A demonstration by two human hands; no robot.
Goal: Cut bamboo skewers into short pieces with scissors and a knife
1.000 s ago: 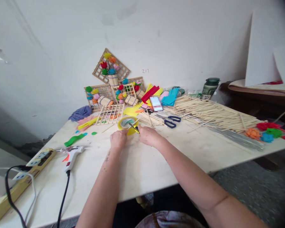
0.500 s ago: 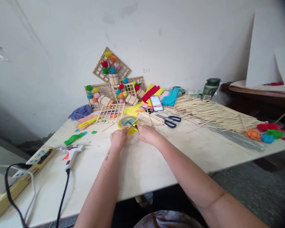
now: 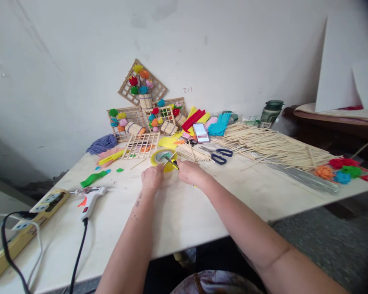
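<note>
Working at the table [image 3: 178, 228], just in front of the tape roll [image 3: 154, 158]. Gripping a yellow-and-black tool [image 3: 174, 163] with the closed right hand [image 3: 190, 172], pointing it over the tape roll; likely feeling light, rigid, best being held by the handle. Holding the left hand [image 3: 152, 177] curled beside a thin stick [image 3: 174, 154], probably light, brittle, wanting a gentle pinch; not showing clearly whether pinching it.

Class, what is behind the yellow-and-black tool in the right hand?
A yellow roll shows behind the tool; what the tool and right hand cover is hidden.
</note>
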